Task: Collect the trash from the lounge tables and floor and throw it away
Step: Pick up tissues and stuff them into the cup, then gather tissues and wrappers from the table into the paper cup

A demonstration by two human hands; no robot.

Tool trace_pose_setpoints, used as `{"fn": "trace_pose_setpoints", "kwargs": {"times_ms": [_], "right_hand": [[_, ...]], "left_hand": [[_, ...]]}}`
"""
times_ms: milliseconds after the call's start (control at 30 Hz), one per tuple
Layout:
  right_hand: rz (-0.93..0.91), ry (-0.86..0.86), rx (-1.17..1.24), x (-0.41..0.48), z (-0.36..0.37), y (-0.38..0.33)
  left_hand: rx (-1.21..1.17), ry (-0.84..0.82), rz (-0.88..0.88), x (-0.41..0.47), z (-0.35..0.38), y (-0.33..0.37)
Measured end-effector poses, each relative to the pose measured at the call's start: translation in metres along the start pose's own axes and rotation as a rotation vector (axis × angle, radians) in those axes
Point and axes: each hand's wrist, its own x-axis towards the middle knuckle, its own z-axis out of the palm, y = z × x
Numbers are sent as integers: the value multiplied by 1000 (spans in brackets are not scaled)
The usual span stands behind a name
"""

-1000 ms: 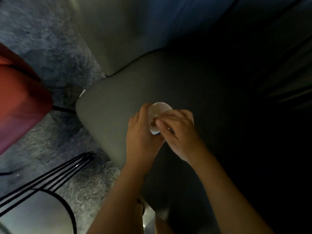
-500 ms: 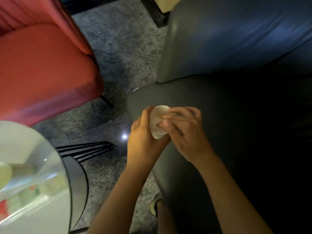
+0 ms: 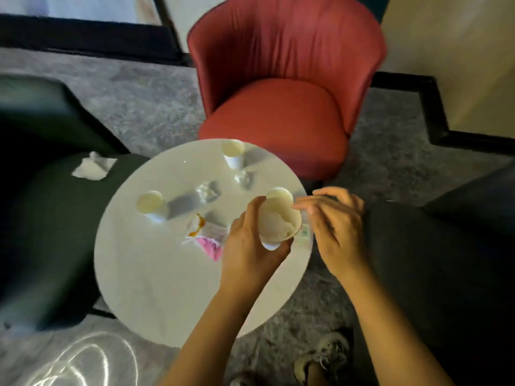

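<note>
Above the near right edge of the round white surface [image 3: 156, 274]: paper cup [image 3: 278, 221], tipped with its mouth toward the camera. The left hand [image 3: 248, 246] grips it, thumb up one side of the wall, fingers wrapped under the base. Something pale and crumpled sits inside; cannot tell what. The right hand [image 3: 334, 229] is just beside the rim, fingers loosely bent and holding nothing. One fingertip is at the lip, contact unclear.

Handling, as judged:
- Light, thin-walled, dry paper. Not slippery.
- The wall likely buckles under a hard squeeze. The rolled rim and the base are the stiffer parts.
- Best hold is round the lower wall, gently. Keep the mouth up or the contents may drop out.
- Cups probably nest, so several could be carried in one hand.

Outward from the cup:
- A second cup [image 3: 279, 194] stands upright on the surface directly behind the held one.
- A far cup [image 3: 233, 151] stands near the back edge and a left cup [image 3: 150, 203] toward the left side.
- Clear wrappers [image 3: 207, 190] lie crinkled between the cups.
- A stained wrapper [image 3: 196, 224] and a pink wrapper [image 3: 210, 245] lie just left of the left hand.
- A small labelled item [image 3: 305, 231] sits at the surface edge, partly hidden by the held cup.
- A white tissue [image 3: 93, 167] lies on the dark chair [image 3: 55, 218] seat to the left.
- A red armchair [image 3: 278, 121] stands beyond the surface, on grey carpet [image 3: 145, 101].
</note>
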Motion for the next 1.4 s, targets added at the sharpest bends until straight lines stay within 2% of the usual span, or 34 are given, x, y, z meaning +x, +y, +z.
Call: {"fn": "trace_pose_setpoints", "kwargs": {"times_ms": [233, 467, 600, 767, 1000, 1133, 1233, 1400], "right_hand": [[-105, -193, 129, 19, 89, -100], [-135, -381, 185, 24, 162, -133], [-8, -492, 90, 35, 208, -111], [174, -578, -14, 54, 268, -52], [174, -771, -193, 68, 339, 23], [144, -702, -174, 57, 349, 35], [191, -676, -140, 56, 348, 33], [154, -601, 68, 56, 328, -4]], "left_hand": [[25, 216, -205, -24, -110, -64], [-17, 331, -386, -34, -148, -122], [-44, 351, -468, -23, -140, -157], [-55, 293, -527, 2, -104, -202], [-68, 341, -640, 21, -57, -246], [-82, 343, -675, 15, -50, -253], [-71, 340, -683, 13, -52, -255], [-80, 306, -680, 16, -58, -254]]}}
